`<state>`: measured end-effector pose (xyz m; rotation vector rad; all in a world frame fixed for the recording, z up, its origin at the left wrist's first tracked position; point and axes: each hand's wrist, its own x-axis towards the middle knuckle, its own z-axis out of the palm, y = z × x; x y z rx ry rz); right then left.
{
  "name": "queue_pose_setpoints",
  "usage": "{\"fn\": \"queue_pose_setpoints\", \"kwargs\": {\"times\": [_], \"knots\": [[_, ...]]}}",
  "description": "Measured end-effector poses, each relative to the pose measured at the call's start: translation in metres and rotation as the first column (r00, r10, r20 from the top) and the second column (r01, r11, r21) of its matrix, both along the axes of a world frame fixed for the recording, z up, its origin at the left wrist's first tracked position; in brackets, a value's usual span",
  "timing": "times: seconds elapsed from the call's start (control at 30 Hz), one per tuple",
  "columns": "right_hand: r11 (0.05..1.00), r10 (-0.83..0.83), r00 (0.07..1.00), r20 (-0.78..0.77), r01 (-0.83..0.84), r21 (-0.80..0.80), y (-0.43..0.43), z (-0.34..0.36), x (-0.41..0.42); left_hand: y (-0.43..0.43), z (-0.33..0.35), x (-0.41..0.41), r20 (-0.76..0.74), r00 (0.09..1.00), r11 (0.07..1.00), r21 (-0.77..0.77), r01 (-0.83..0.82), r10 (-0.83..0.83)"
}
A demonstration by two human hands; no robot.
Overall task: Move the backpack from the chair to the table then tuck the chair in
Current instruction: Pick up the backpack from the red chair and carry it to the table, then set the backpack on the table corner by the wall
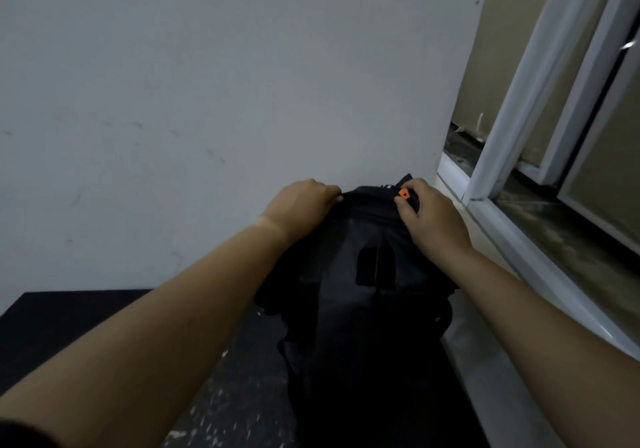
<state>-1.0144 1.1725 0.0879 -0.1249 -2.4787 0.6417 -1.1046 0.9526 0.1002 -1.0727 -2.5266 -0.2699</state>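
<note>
A black backpack [360,274] stands in the middle of the view, close to a pale wall. Near its top right corner sits a small orange tag [404,193]. My left hand [298,205] grips the top left edge of the backpack, fingers curled over the fabric. My right hand [429,219] holds the top right edge beside the orange tag. What the backpack rests on is hidden by its own body and too dark to tell. No chair can be made out.
A black tabletop [69,319] shows at the lower left against the white wall [207,83]. A white window frame [540,76] and sill [540,257] run along the right. Dark speckled floor [235,395] lies below the backpack.
</note>
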Motion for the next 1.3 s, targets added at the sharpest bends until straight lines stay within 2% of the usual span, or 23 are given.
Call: {"fn": "queue_pose_setpoints", "kwargs": {"times": [0.2, 0.3, 0.33, 0.4, 0.43, 0.5, 0.53, 0.57, 0.67, 0.77, 0.9, 1.03, 1.2, 1.3], "knots": [[0.995, -0.042, 0.999, -0.013, 0.04, -0.088, 0.015, -0.045, 0.003, 0.013, -0.041, 0.008, -0.152, 0.988, 1.0, -0.025, -0.001, -0.003], [0.991, -0.079, 0.993, 0.093, 0.088, -0.098, 0.016, -0.109, 0.047, 0.008, -0.116, 0.062, -0.091, 0.996, 1.0, -0.007, 0.011, -0.012], [0.991, -0.104, 0.982, 0.159, 0.116, -0.07, 0.016, -0.138, 0.065, 0.008, -0.15, 0.085, -0.034, 0.999, 1.0, -0.018, 0.002, -0.003], [0.988, -0.136, 0.924, 0.357, 0.155, -0.025, 0.013, -0.197, 0.106, 0.009, -0.213, 0.136, 0.175, 0.983, 0.993, -0.111, -0.026, 0.046], [0.984, -0.148, 0.859, 0.489, 0.178, -0.016, 0.012, -0.225, 0.125, 0.01, -0.241, 0.158, 0.309, 0.948, 0.983, -0.183, -0.017, 0.074], [0.981, -0.149, 0.651, 0.744, 0.191, 0.03, 0.009, -0.269, 0.159, 0.013, -0.283, 0.196, 0.576, 0.802, 0.947, -0.317, 0.04, 0.159], [0.986, -0.122, 0.571, 0.812, 0.166, 0.032, 0.008, -0.285, 0.171, 0.016, -0.296, 0.21, 0.644, 0.741, 0.932, -0.355, 0.069, 0.191], [0.99, -0.073, 0.533, 0.843, 0.139, -0.002, 0.007, -0.297, 0.18, 0.019, -0.308, 0.222, 0.669, 0.714, 0.918, -0.385, 0.091, 0.209], [0.99, 0.08, 0.475, 0.877, 0.068, -0.127, 0.0, -0.318, 0.187, 0.025, -0.335, 0.239, 0.657, 0.712, 0.881, -0.459, 0.116, 0.249], [0.994, 0.095, 0.394, 0.914, 0.012, -0.108, 0.001, -0.329, 0.188, 0.024, -0.352, 0.247, 0.609, 0.748, 0.849, -0.515, 0.12, 0.263], [0.997, 0.064, 0.412, 0.909, 0.004, -0.072, 0.003, -0.346, 0.183, 0.031, -0.368, 0.242, 0.557, 0.78, 0.854, -0.518, 0.057, 0.286], [0.999, 0.03, 0.414, 0.91, 0.018, -0.041, 0.002, -0.356, 0.163, 0.036, -0.382, 0.229, 0.584, 0.776, 0.907, -0.42, 0.037, 0.239], [0.999, 0.019, 0.442, 0.897, -0.04, -0.002, 0.026, -0.358, 0.115, 0.06, -0.388, 0.193, 0.549, 0.784, 0.915, -0.399, -0.058, 0.289], [0.998, 0.018, 0.426, 0.904, -0.056, 0.006, 0.039, -0.357, 0.08, 0.074, -0.389, 0.164, 0.536, 0.782, 0.91, -0.403, -0.095, 0.319]]}}
